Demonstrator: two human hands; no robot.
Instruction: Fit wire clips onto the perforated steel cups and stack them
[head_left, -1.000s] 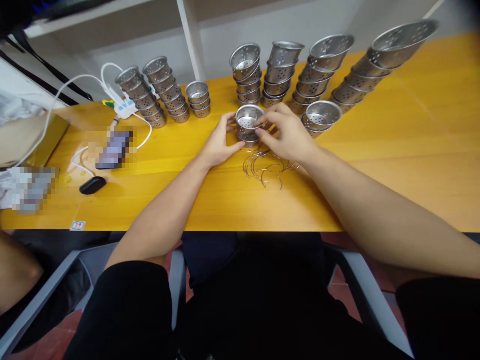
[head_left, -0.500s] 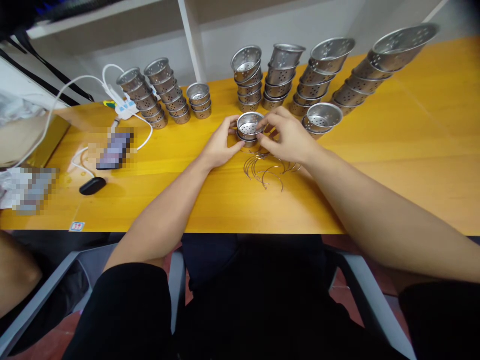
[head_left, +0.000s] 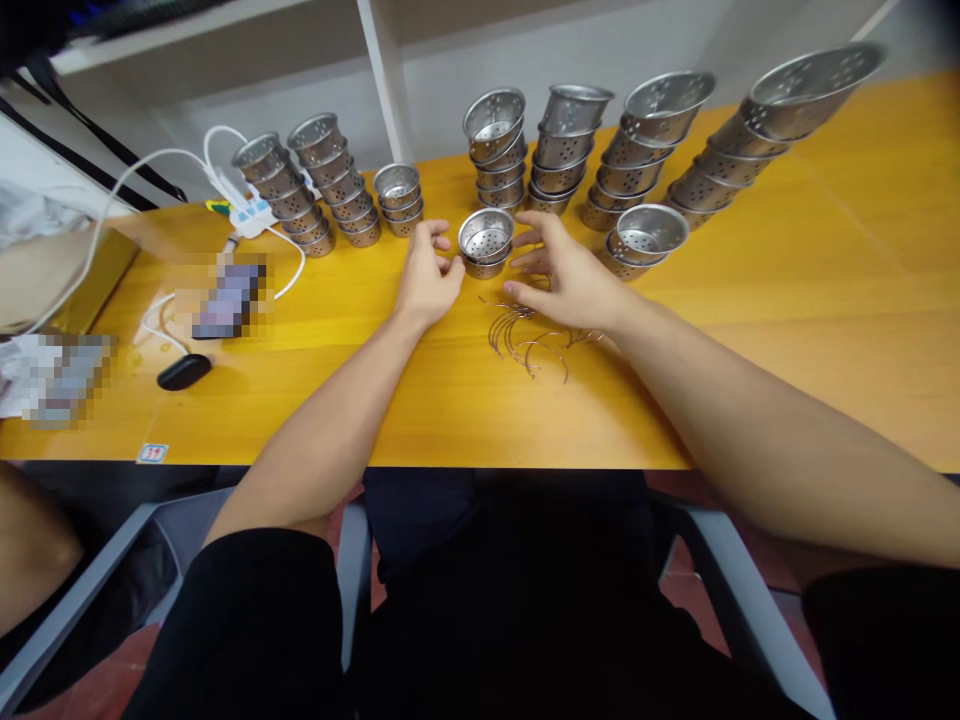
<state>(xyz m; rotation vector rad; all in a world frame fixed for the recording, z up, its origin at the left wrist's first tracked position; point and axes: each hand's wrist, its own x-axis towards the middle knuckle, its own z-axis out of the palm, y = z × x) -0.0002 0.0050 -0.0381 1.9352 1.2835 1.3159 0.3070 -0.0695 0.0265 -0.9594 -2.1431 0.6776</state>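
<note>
Back of mid-depth on the table (head_left: 435, 410): two metal cups (head_left: 486, 243) with holes, one set in the other, upright.
Left hand (head_left: 429, 278): holding nothing, fingers loosely bent, just beside the cups; touch cannot be told.
Right hand (head_left: 566, 272): released, fingers spread, just beside their other side.
Thin wires (head_left: 529, 335): curved, toward the front edge from the cups.
Cup stacks (head_left: 495, 150): along the back edge.
Black case (head_left: 184, 372): near the front-left corner.

- I see the yellow table (head_left: 457, 420) brightly, softly lit.
- Mid-table, the nested cups (head_left: 486, 243) glint.
- At the table's far right, my wide lens stretches a cup stack (head_left: 752, 160).
- Below the table, my view dims.
</note>
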